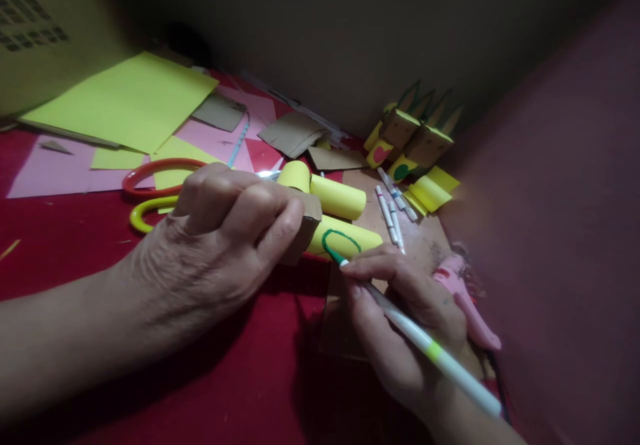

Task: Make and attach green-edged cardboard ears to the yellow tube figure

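Observation:
My left hand is closed round a small brown cardboard piece joined to yellow paper rolls. One yellow roll points right and bears a green curved outline. Another yellow roll lies just behind it, and a third stands up beside the cardboard. In my right hand, the fingers pinch a white marker with a green tip and a yellow-green band. Its tip touches the left end of the green outline. The far side of the cardboard is hidden by my left fingers.
Scissors with red and yellow handles lie left, near yellow sheets and pink paper. Cardboard scraps lie behind. Finished-looking cardboard figures, several markers and a pink glue gun are on the right.

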Demonstrator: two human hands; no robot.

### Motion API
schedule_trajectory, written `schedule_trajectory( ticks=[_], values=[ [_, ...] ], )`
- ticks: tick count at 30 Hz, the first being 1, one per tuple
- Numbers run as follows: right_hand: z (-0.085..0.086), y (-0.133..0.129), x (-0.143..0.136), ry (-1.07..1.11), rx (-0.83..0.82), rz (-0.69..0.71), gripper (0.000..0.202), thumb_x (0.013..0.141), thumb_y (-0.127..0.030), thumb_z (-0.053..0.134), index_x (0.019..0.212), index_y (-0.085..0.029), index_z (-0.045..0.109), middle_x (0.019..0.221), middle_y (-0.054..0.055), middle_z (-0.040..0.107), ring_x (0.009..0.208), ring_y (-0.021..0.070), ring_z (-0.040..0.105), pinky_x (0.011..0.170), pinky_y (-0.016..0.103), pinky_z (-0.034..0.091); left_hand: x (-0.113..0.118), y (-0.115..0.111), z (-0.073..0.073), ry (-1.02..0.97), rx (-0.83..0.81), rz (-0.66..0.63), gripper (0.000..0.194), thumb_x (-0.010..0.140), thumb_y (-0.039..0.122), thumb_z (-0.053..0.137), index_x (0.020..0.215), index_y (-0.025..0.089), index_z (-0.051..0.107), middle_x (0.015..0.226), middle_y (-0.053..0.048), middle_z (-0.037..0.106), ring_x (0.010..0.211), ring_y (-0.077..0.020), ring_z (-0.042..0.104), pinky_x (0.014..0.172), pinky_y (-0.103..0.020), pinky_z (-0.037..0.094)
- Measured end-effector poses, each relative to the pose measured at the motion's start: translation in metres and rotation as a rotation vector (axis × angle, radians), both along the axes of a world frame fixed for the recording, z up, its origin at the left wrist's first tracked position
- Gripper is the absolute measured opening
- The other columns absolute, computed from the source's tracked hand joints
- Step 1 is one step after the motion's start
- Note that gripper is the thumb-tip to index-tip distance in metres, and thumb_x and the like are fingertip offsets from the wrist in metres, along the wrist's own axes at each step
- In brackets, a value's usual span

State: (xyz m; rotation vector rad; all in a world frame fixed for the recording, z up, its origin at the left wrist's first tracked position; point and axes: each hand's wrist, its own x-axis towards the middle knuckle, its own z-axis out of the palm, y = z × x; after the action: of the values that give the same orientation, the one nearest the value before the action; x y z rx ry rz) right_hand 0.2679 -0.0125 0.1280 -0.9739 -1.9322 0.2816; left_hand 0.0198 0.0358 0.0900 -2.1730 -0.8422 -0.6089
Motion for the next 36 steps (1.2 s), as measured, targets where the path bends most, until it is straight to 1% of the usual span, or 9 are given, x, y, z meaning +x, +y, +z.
schedule_trajectory(
  ticks=[4,7,10,14,17,21,28,33,36],
  values=[
    [-0.0014,-0.0007,-0.0008,0.015,-0.035,-0.019,0.022,0.093,-0.002,0.069,0.1,-0.022,0.075,0.088,0.004,0.085,0.072,0.0187,0.083,0.06,0.028,0.06,0.0035,0.0002,-0.0002,-0.046,-0.013,0.005,0.051,0.112,0.017,0.047,0.162,0.003,0.048,0.133,-0.02,0.069,0.122,-0.0381,0.069,0.113,-0.067,0.07],
    [-0.0038,-0.0004,-0.0017,0.067,-0.021,-0.028,0.025,0.091,-0.001,0.068,0.098,-0.024,0.073,0.085,0.003,0.083,0.07,0.0196,0.082,0.06,0.03,0.061,0.0047,-0.0007,0.0013,-0.053,0.008,-0.007,0.053,0.109,0.013,0.055,0.159,-0.001,0.048,0.13,-0.024,0.072,0.118,-0.0413,0.072,0.109,-0.067,0.071],
    [-0.0044,0.0003,-0.0016,0.064,0.011,-0.044,0.025,0.091,-0.001,0.068,0.097,-0.025,0.073,0.083,0.002,0.083,0.068,0.0191,0.08,0.061,0.031,0.061,0.0035,-0.002,0.0022,-0.031,0.029,-0.006,0.053,0.109,0.013,0.054,0.158,-0.005,0.048,0.13,-0.026,0.072,0.116,-0.0427,0.071,0.105,-0.069,0.072],
    [-0.0033,0.002,-0.0015,0.054,0.034,-0.032,0.025,0.094,-0.001,0.069,0.103,-0.024,0.075,0.091,0.004,0.087,0.078,0.0193,0.085,0.07,0.03,0.067,0.0027,-0.0036,0.0033,-0.018,-0.037,0.007,0.056,0.108,0.012,0.057,0.16,-0.005,0.047,0.136,-0.027,0.072,0.121,-0.0454,0.07,0.11,-0.072,0.069],
    [-0.0042,0.0027,-0.0026,0.062,0.029,-0.041,0.024,0.095,-0.002,0.07,0.103,-0.024,0.075,0.092,0.004,0.087,0.08,0.0186,0.086,0.075,0.03,0.07,0.0024,-0.0037,0.0041,-0.033,-0.016,0.0,0.053,0.109,0.011,0.052,0.16,-0.002,0.047,0.134,-0.025,0.072,0.122,-0.0439,0.069,0.109,-0.069,0.07],
    [-0.0051,0.0019,-0.0033,0.065,0.024,-0.059,0.024,0.097,-0.003,0.07,0.104,-0.025,0.075,0.092,0.003,0.087,0.081,0.0198,0.086,0.078,0.032,0.072,0.0009,-0.003,0.0046,-0.015,0.01,-0.01,0.05,0.111,0.013,0.054,0.158,-0.005,0.047,0.131,-0.024,0.071,0.118,-0.0419,0.071,0.105,-0.069,0.072],
    [-0.0051,0.0037,-0.0023,0.036,0.041,-0.026,0.025,0.096,-0.001,0.07,0.106,-0.023,0.077,0.092,0.004,0.087,0.08,0.0189,0.086,0.076,0.031,0.071,0.0026,-0.0035,0.0017,-0.005,0.018,0.017,0.051,0.108,0.009,0.052,0.158,-0.002,0.05,0.13,-0.024,0.074,0.115,-0.0412,0.073,0.108,-0.067,0.072],
    [-0.0037,0.0048,-0.001,0.041,0.06,0.001,0.028,0.095,0.001,0.069,0.104,-0.024,0.076,0.091,0.004,0.087,0.079,0.0191,0.085,0.077,0.032,0.071,0.0019,-0.0058,0.0047,-0.002,-0.007,-0.006,0.055,0.106,0.008,0.055,0.157,-0.009,0.047,0.132,-0.03,0.074,0.114,-0.0463,0.074,0.103,-0.072,0.072],
    [-0.0002,0.0027,-0.0006,-0.002,0.044,-0.011,0.026,0.095,0.0,0.069,0.104,-0.024,0.076,0.091,0.004,0.088,0.079,0.0195,0.086,0.075,0.031,0.07,0.0016,-0.0046,0.0073,-0.001,0.012,-0.026,0.055,0.106,0.008,0.054,0.159,-0.007,0.047,0.132,-0.028,0.073,0.115,-0.0447,0.074,0.104,-0.07,0.072]
  ],
)
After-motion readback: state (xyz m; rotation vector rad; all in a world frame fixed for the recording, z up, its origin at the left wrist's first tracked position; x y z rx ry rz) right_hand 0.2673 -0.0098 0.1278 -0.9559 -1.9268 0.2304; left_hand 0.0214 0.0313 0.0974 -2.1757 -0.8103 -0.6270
